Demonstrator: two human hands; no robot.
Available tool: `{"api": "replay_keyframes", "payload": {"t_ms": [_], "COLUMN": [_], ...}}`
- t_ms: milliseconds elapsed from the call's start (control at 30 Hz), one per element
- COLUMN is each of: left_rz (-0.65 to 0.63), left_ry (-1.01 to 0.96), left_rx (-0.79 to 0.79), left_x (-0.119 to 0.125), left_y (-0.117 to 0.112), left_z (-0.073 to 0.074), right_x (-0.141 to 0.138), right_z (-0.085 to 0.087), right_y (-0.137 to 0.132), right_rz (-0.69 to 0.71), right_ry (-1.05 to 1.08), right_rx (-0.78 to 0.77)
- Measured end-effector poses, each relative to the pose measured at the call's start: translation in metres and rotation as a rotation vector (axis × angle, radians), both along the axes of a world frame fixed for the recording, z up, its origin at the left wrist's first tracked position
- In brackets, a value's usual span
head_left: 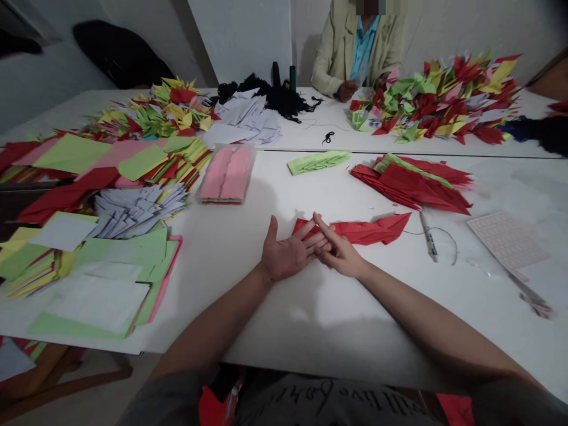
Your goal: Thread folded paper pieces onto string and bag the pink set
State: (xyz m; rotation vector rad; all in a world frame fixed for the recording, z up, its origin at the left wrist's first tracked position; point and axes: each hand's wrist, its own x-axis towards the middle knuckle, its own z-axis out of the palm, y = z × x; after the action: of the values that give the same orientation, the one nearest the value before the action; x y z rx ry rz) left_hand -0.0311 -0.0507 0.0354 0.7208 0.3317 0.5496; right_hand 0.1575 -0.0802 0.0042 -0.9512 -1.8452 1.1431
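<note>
Both hands meet above the white table [284,331], near its middle. My left hand [284,257] is turned palm up, thumb apart and fingers stretched out to the right. My right hand [344,254] touches those fingers, its index finger and thumb extended and apart; its other fingers are partly hidden. I see no object in either hand. Just behind them lies a strip of folded red paper [373,232]. Farther back are a light green folded paper bundle [319,161] and a stack of red folded papers [417,186].
Coloured paper sheets [110,296] and a pack of pink paper [228,174] lie to the left. On the right are a pen [429,236] and a printed sheet [508,239]. Across the table sits a person [359,53] beside heaped folded paper pieces [444,100]. Black thread [284,97] lies at the back.
</note>
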Motion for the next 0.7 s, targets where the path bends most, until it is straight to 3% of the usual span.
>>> {"api": "replay_keyframes", "payload": {"t_ms": [100,167,233,300,367,433,533,700], "left_rz": [0.073,0.201,0.371,0.462,0.416,0.279,0.153,0.340], "left_ry": [0.044,0.132,0.298,0.556,0.807,0.977,1.091,1.024], "left_rx": [0.093,0.228,0.441,0.743,1.051,1.243,1.349,1.277], "left_x": [-0.002,-0.009,-0.019,-0.030,-0.038,-0.041,-0.039,-0.037], "left_y": [0.002,0.007,0.014,0.020,0.024,0.025,0.024,0.027], "left_z": [0.004,0.006,0.005,0.001,-0.004,-0.009,-0.011,-0.011], "right_x": [-0.001,-0.001,0.001,0.002,0.003,0.003,0.001,0.003], "right_z": [0.000,0.002,0.005,0.007,0.007,0.005,-0.002,-0.006], "right_y": [-0.001,0.000,0.002,0.006,0.011,0.014,0.017,0.017], "right_rz": [-0.065,-0.231,-0.407,-0.458,-0.390,-0.310,-0.252,-0.324], "right_ry": [-0.019,-0.047,-0.107,-0.235,-0.400,-0.532,-0.579,-0.340], "right_rx": [0.107,0.248,0.402,0.514,0.565,0.567,0.555,0.446]}}
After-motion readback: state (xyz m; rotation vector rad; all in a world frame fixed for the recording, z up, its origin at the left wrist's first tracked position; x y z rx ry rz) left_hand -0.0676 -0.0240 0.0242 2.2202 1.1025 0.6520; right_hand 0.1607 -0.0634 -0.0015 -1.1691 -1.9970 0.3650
